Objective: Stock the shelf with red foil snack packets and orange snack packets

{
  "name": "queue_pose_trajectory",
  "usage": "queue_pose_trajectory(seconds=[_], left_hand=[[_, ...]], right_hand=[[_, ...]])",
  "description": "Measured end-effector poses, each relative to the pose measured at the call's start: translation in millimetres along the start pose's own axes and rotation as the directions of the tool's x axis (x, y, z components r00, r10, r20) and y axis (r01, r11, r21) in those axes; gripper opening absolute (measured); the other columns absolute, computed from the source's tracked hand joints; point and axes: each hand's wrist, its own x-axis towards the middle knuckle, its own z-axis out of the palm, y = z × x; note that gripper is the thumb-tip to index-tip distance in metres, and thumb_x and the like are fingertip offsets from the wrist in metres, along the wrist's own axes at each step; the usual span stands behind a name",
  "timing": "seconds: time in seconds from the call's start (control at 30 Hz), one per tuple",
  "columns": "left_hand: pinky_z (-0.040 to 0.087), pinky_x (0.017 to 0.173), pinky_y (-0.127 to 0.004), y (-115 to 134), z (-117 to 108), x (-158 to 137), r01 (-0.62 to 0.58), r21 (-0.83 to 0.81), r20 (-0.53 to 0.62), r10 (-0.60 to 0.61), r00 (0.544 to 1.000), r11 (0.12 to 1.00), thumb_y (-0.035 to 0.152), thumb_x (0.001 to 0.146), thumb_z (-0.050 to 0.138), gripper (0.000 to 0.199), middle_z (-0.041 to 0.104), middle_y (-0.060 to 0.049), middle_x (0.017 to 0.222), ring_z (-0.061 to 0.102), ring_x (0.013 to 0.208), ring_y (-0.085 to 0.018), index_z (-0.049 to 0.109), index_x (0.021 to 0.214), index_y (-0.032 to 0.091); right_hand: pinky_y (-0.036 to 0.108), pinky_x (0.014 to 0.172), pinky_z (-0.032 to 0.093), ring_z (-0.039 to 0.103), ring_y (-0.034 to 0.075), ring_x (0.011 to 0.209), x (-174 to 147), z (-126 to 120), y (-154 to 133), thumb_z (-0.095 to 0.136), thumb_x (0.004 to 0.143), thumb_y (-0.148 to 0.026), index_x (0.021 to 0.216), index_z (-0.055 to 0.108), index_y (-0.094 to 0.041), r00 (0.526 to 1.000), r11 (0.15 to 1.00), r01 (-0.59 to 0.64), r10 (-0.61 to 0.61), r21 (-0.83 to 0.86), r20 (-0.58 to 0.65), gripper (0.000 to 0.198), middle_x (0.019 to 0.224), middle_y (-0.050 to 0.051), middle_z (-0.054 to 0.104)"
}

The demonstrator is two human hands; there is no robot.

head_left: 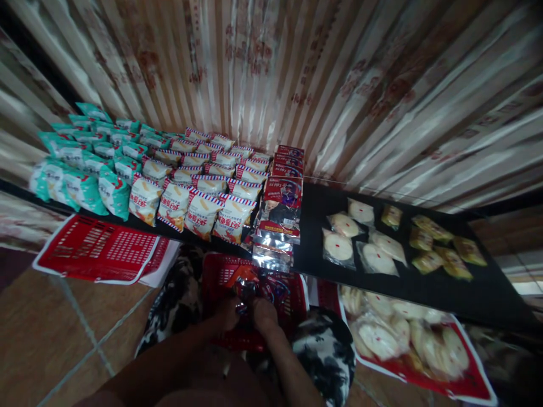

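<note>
Between my knees stands a red basket (212,282) with shiny snack packets in it. My left hand (229,314) and my right hand (263,314) are close together over it, fingers closed on a shiny foil snack packet (245,288). The dim light hides the fingertips. Just beyond my hands, a row of dark red snack packets (282,195) stands on the black table (316,243). Silver foil packet ends (271,254) stick out over the table's near edge, above the basket.
Rows of white snack bags (197,215) and teal snack bags (85,189) fill the table's left. Round white packaged crackers (338,249) and small yellow packets (428,261) lie at right. Red baskets stand on the floor at left (102,249) and right (470,384). Curtains (254,68) hang behind.
</note>
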Motion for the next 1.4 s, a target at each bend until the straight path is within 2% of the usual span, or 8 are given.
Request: queue_pose_trajectory(seconds=[0.23, 0.37, 0.5, 0.63, 0.83, 0.93, 1.1, 1.4], left_hand=[[0.047, 0.079, -0.033, 23, -29, -21, -0.052, -0.135, 0.002, 0.053, 0.999, 0.989, 0.035, 0.068, 0.066, 0.032, 0.069, -0.005, 0.085, 0.061, 0.085, -0.023, 0.065, 0.091, 0.013], [0.048, 0.077, -0.033, 53, -50, -53, -0.113, -0.269, 0.059, 0.133, 0.989, 0.956, 0.05, 0.064, 0.069, 0.053, 0.07, -0.004, 0.088, 0.062, 0.084, -0.022, 0.064, 0.102, 0.013], [0.045, 0.087, -0.038, 88, -58, -86, -0.2, -0.534, 0.162, 0.331, 0.93, 0.822, 0.053, 0.065, 0.071, 0.064, 0.069, -0.009, 0.095, 0.063, 0.091, -0.025, 0.06, 0.113, 0.012], [0.043, 0.092, -0.039, 105, -53, -103, -0.307, -0.57, 0.193, 0.488, 0.852, 0.762, 0.046, 0.073, 0.068, 0.049, 0.068, -0.009, 0.104, 0.062, 0.098, -0.024, 0.061, 0.113, 0.018], [0.043, 0.092, -0.038, 110, -31, -101, -0.343, -0.539, 0.124, 0.475, 0.871, 0.77, 0.045, 0.064, 0.076, 0.046, 0.069, -0.007, 0.096, 0.062, 0.096, -0.023, 0.064, 0.096, 0.015], [0.043, 0.091, -0.037, 125, -24, -106, -0.337, -0.606, 0.036, 0.448, 0.893, 0.721, 0.046, 0.063, 0.076, 0.049, 0.069, -0.008, 0.097, 0.062, 0.097, -0.024, 0.062, 0.098, 0.014], [0.046, 0.084, -0.034, 161, -26, -111, -0.415, -0.584, -0.08, 0.459, 0.885, 0.698, 0.05, 0.062, 0.075, 0.049, 0.069, -0.007, 0.094, 0.062, 0.094, -0.025, 0.061, 0.093, 0.015], [0.049, 0.077, -0.03, 223, -33, -70, -0.514, -0.403, -0.19, 0.48, 0.857, 0.758, 0.037, 0.071, 0.064, 0.024, 0.068, -0.004, 0.085, 0.063, 0.086, -0.022, 0.059, 0.084, 0.017]], right_hand=[[0.026, 0.068, 0.042, 0.065, 0.018, 0.076, -26, -51, -8, 0.046, 0.079, -0.014, 0.074, 0.067, -0.021, 0.989, 0.989, 0.149, -0.149, -0.003, 0.011, 0.022, 0.076, 0.005, 0.07], [0.023, 0.059, 0.037, 0.054, 0.014, 0.06, -48, -81, -12, 0.049, 0.082, -0.029, 0.068, 0.063, -0.022, 0.967, 0.928, 0.255, -0.239, 0.271, -0.09, 0.021, 0.062, -0.003, 0.06], [0.022, 0.055, 0.033, 0.044, 0.011, 0.056, -69, -104, -23, 0.056, 0.079, -0.043, 0.061, 0.058, -0.02, 0.962, 0.781, 0.272, -0.221, 0.562, -0.158, 0.029, 0.056, -0.006, 0.05], [0.022, 0.053, 0.034, 0.042, 0.01, 0.053, -87, -123, -38, 0.064, 0.07, -0.054, 0.063, 0.055, -0.019, 0.972, 0.578, 0.225, -0.075, 0.784, -0.224, 0.036, 0.056, -0.006, 0.049], [0.026, 0.056, 0.043, 0.054, 0.015, 0.055, -98, -134, -49, 0.073, 0.061, -0.053, 0.073, 0.06, -0.021, 0.95, 0.283, 0.252, 0.11, 0.925, -0.292, 0.036, 0.061, -0.003, 0.061], [0.028, 0.057, 0.046, 0.059, 0.017, 0.059, -97, -137, -50, 0.074, 0.061, -0.049, 0.08, 0.063, -0.023, 0.932, 0.206, 0.29, 0.161, 0.935, -0.324, 0.034, 0.068, -0.003, 0.067], [0.032, 0.062, 0.051, 0.065, 0.02, 0.068, -98, -145, -47, 0.072, 0.067, -0.048, 0.092, 0.063, -0.023, 0.93, 0.146, 0.319, 0.144, 0.936, -0.339, 0.037, 0.079, 0.002, 0.071], [0.038, 0.082, 0.051, 0.065, 0.024, 0.096, -63, -171, -35, 0.077, 0.062, -0.046, 0.111, 0.057, -0.026, 0.855, 0.255, 0.458, 0.138, 0.852, -0.501, 0.057, 0.107, 0.008, 0.069]])
